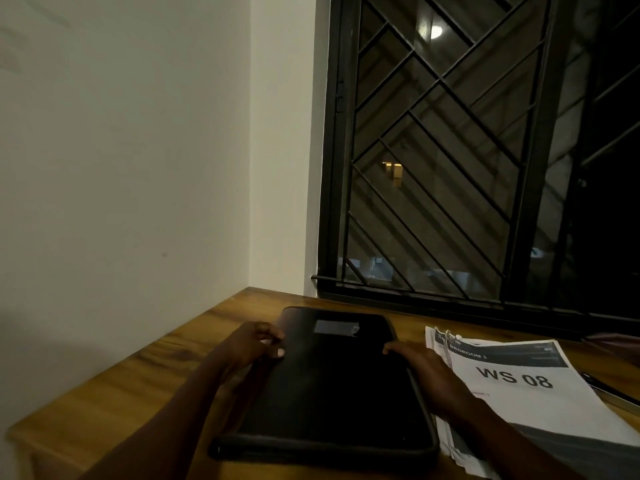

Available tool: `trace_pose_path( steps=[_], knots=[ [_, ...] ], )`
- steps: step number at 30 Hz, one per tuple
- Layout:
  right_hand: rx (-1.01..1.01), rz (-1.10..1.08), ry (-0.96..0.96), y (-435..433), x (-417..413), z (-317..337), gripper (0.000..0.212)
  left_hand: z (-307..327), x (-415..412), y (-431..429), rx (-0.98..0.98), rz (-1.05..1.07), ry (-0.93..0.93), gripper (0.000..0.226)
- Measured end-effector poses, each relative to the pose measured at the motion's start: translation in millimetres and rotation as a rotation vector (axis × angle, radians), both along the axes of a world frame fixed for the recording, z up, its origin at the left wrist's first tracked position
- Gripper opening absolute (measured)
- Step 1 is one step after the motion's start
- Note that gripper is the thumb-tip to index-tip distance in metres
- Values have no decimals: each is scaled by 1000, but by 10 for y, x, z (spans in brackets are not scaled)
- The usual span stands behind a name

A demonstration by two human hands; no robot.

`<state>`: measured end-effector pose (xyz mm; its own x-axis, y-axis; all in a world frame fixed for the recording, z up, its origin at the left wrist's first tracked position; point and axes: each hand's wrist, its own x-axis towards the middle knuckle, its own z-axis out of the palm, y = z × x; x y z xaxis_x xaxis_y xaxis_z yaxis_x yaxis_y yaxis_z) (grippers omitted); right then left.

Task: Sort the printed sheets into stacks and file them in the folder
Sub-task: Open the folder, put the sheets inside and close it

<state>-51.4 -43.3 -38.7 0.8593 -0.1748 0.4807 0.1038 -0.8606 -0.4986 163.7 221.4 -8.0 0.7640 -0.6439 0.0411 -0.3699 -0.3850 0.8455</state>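
- Probably the black folder handles as a stiff, fairly light slab: its padded-looking cover and rounded, piped rim should give a sure hold, and the long side edges are the natural places to take it.
- Both hands are already at those edges. The left hand has its fingers curled on the left rim, pinching it near the far end; the right hand lies along the right rim with its fingers bent over the edge, the thumb hidden.
- The folder lies flat and closed on the wooden desk, near the corner by the wall, its short end toward the person.
- It is matte and dark, with a pale rectangular label patch near the far end; whether a zip runs round the rim is too dim to tell.
- The printed sheets sit just beside it on the right in a loose, fanned pile, the top page reading "WS 08". Thin paper like this will likely slide and splay, so squaring it by the edges looks wise.
- No sheet is filed yet, by this view.
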Motion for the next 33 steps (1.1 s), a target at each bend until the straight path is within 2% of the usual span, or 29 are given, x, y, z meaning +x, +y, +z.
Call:
trace_pose_path(
  steps=[4, 9, 11, 13, 15, 16, 19, 23, 28, 33],
  knots=[
    [-343, -23, 86, -31, 5, 10, 21, -13, 51, -52, 142, -33, -138, 29],
    [-476, -85, 131, -140, 90, 31, 25, -6, 115, -122, 130, 10, -278, 15],
    [-412, -153, 181, -197, 174, 89, 23, -1, 133, -194, 119, 24, -317, 10],
    [-280, -201, 230, -262, 348, 158, 33, -3, 163, -307, 137, 6, -363, 8],
    [-169, -224, 217, -240, 525, 240, 41, 2, 153, -421, 189, -25, -411, 18],
    [-146, -222, 205, -210, 620, 266, 37, -18, 167, -482, 218, -36, -429, 26],
    [-130, -187, 212, -113, 919, 283, 14, -104, 222, -615, 260, -70, -445, 42],
    [-123, -169, 285, -14, 1396, 267, 8, -207, 375, -684, 206, -84, -464, 42],
    [-82, -183, 279, 116, 1993, 240, 21, -314, 502, -729, 150, -62, -511, 43],
    [-52, -198, 306, 216, 2588, 242, 28, -354, 566, -763, 226, -83, -587, 43]
  ],
)
